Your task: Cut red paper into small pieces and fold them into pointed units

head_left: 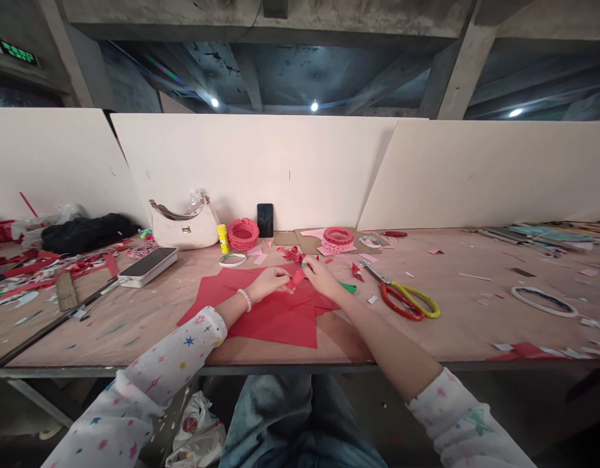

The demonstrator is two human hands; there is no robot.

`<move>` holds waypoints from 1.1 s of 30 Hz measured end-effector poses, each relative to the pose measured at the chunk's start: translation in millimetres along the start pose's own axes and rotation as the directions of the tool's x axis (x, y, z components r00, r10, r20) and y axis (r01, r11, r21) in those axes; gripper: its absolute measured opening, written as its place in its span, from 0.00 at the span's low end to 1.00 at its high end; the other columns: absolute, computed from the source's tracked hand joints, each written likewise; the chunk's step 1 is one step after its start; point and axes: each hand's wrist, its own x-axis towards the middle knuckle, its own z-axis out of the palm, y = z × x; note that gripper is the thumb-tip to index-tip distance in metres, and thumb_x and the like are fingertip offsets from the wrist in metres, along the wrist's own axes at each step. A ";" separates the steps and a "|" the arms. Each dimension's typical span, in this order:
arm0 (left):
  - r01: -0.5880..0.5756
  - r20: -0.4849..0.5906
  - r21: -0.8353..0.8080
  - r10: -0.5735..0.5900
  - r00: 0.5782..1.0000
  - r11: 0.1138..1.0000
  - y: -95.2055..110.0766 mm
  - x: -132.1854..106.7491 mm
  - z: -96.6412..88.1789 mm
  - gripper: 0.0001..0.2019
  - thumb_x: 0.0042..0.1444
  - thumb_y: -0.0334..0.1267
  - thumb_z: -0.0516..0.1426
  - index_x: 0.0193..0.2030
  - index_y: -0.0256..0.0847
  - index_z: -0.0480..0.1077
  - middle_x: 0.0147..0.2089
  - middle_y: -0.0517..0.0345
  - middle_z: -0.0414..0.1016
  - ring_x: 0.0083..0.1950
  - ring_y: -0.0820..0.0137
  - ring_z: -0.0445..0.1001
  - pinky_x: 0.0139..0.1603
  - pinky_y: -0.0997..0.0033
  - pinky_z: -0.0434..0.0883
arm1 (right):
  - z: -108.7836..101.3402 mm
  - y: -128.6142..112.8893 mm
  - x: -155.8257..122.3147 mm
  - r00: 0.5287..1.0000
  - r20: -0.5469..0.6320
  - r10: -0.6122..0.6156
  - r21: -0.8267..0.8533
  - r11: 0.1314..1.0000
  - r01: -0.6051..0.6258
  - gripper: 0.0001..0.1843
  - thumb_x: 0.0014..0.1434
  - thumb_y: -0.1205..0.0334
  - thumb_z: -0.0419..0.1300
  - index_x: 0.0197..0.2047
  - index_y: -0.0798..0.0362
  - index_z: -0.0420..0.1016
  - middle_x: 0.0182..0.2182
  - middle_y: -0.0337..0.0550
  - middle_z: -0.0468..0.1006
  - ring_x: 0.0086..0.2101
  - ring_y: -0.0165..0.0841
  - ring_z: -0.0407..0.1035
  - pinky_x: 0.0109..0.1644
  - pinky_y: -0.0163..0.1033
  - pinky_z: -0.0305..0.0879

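Note:
Between my hands is a small strip of red paper [296, 279]. My left hand [269, 282] pinches its left end, and a beaded bracelet [244, 299] circles that wrist. My right hand [320, 275] closes on the strip's other end with thumb and forefinger. Both hands are just above a loose stack of red paper sheets [280, 325]. Behind the fingers lies a small heap of folded red paper pieces [293, 254]. To the right, scissors [407, 300] with one red and one yellow handle rest on the table. A green scrap [348, 287] shows beside my right wrist.
Behind the sheets stand a yellow glue stick [223, 238], a red paper ring [243, 233], a dark phone [265, 220] and a pink-red ring [338, 238]. A white handbag [185, 224] and a power bank [148, 267] are left. White panels [260, 162] close off the back.

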 end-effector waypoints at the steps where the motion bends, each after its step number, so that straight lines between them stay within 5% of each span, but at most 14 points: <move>1: -0.002 0.002 0.002 0.002 1.000 1.000 -0.6 0.6 -1.5 0.07 0.47 0.35 0.53 0.29 0.33 0.67 0.27 0.54 0.74 0.31 0.70 0.73 0.38 0.68 0.69 | -0.9 0.1 0.1 1.000 -0.017 -0.001 -0.002 1.000 0.001 0.05 0.51 0.66 0.43 0.24 0.52 0.53 0.23 0.36 0.61 0.27 0.29 0.57 0.31 0.33 0.51; 11: -0.050 -0.025 0.244 0.058 0.998 0.968 1.5 2.9 -12.1 0.05 0.46 0.31 0.50 0.24 0.34 0.65 0.23 0.56 0.72 0.25 0.72 0.72 0.29 0.74 0.69 | -0.9 -1.4 -2.4 0.999 -0.039 0.000 -0.005 1.000 -0.001 0.05 0.52 0.66 0.43 0.25 0.52 0.53 0.23 0.36 0.60 0.27 0.29 0.56 0.32 0.34 0.51; 18: -0.102 -0.092 0.621 0.202 0.975 0.777 3.9 -2.3 -24.0 0.09 0.45 0.34 0.50 0.21 0.36 0.68 0.21 0.59 0.70 0.24 0.73 0.69 0.27 0.77 0.64 | -2.5 -4.0 -4.5 0.999 -0.033 -0.021 0.032 0.999 0.022 0.05 0.53 0.66 0.43 0.26 0.52 0.55 0.25 0.37 0.60 0.28 0.30 0.56 0.33 0.34 0.52; 21: -0.196 -0.081 0.589 0.299 0.951 0.784 11.5 -5.3 -23.6 0.12 0.50 0.37 0.48 0.27 0.37 0.71 0.27 0.58 0.72 0.31 0.71 0.69 0.33 0.76 0.64 | -6.5 -9.2 -5.6 0.999 -0.002 -0.047 0.077 0.996 0.047 0.06 0.54 0.65 0.42 0.27 0.53 0.55 0.25 0.37 0.61 0.29 0.29 0.56 0.33 0.34 0.52; 25: -0.308 0.085 0.456 0.304 0.949 0.835 19.7 -8.1 -12.8 0.15 0.53 0.42 0.48 0.40 0.37 0.70 0.35 0.59 0.72 0.35 0.71 0.67 0.35 0.76 0.62 | -4.8 -18.2 -8.6 0.991 0.112 -0.070 0.154 0.987 0.053 0.07 0.56 0.64 0.42 0.30 0.53 0.58 0.25 0.36 0.62 0.27 0.28 0.57 0.32 0.33 0.53; 33: -0.267 0.139 0.365 0.232 0.963 0.892 13.7 -8.5 -6.1 0.14 0.52 0.42 0.49 0.29 0.34 0.70 0.27 0.58 0.71 0.28 0.74 0.67 0.30 0.78 0.62 | -0.8 -14.9 -8.5 0.996 0.077 -0.044 0.165 0.986 0.031 0.05 0.53 0.65 0.44 0.30 0.53 0.59 0.24 0.35 0.61 0.25 0.27 0.56 0.29 0.32 0.51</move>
